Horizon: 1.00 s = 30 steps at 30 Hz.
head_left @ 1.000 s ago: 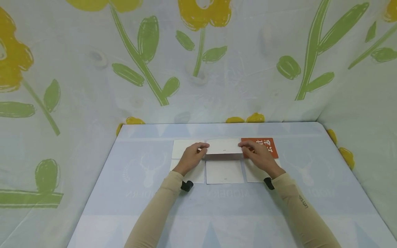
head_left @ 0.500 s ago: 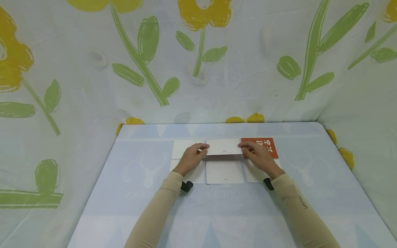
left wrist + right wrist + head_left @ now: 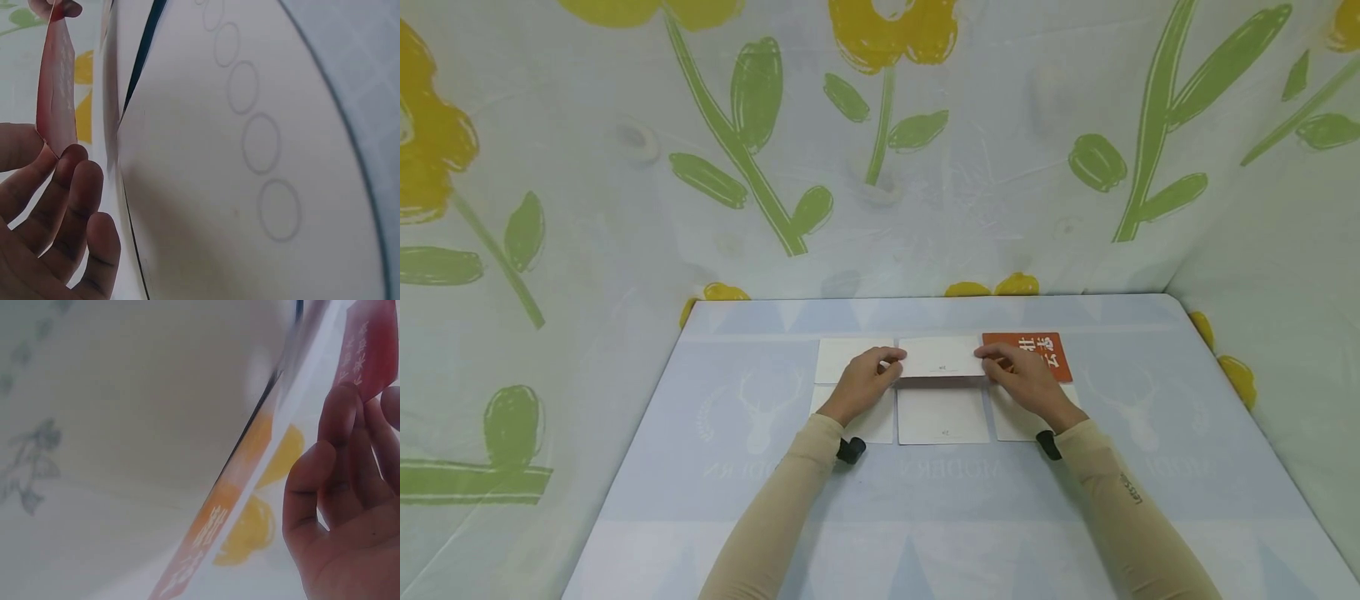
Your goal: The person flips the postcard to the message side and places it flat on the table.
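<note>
Between my two hands a postcard-like card (image 3: 940, 357) is held up by its short ends, white side showing in the head view. Its underside is red with white characters in the right wrist view. My left hand (image 3: 861, 383) pinches one end between thumb and fingers, and my right hand (image 3: 1026, 382) pinches the other. Directly in front lies a white card (image 3: 943, 418), with a dark shadow strip between it and the raised card. A red card (image 3: 1054, 357) with white characters is partly covered by my right hand.
More white cards lie flat around: one at the back left (image 3: 838, 360), one at the front left (image 3: 882, 423), and one at the front right (image 3: 1011, 418), partly under my arms. All rest on a pale blue patterned table (image 3: 925, 517) before a flowered cloth wall (image 3: 985, 208).
The raised card's near edge has come down slightly, and the shadow strip below it has become narrower. Both hands keep their grip and have barely moved.
</note>
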Each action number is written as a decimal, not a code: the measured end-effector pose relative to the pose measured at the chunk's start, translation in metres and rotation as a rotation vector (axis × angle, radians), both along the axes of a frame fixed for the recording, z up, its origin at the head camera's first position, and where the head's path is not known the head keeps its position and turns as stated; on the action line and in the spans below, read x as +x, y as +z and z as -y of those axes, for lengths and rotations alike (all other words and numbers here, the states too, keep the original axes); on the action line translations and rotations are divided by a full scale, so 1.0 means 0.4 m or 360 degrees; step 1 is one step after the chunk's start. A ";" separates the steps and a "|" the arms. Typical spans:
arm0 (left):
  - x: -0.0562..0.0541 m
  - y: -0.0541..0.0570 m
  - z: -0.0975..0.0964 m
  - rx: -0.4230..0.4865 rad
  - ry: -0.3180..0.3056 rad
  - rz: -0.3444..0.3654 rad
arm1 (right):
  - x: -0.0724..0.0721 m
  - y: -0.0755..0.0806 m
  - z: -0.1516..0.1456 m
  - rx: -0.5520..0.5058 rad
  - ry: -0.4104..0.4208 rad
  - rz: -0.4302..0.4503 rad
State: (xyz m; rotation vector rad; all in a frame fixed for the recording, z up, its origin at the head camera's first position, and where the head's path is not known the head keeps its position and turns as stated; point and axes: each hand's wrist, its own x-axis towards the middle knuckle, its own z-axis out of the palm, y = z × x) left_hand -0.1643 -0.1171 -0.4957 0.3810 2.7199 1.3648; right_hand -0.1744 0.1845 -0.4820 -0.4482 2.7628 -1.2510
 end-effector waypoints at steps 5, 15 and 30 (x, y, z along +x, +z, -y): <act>-0.001 0.000 -0.002 -0.0015 -0.0005 -0.0001 | 0.001 0.001 -0.001 0.0012 0.0001 0.0006; 0.001 0.000 -0.004 -0.0063 0.0002 0.0004 | 0.003 0.001 -0.001 0.0025 0.0005 0.0024; 0.008 0.010 -0.005 -0.0120 -0.0013 0.0016 | 0.002 -0.014 -0.001 0.0021 0.0063 -0.0036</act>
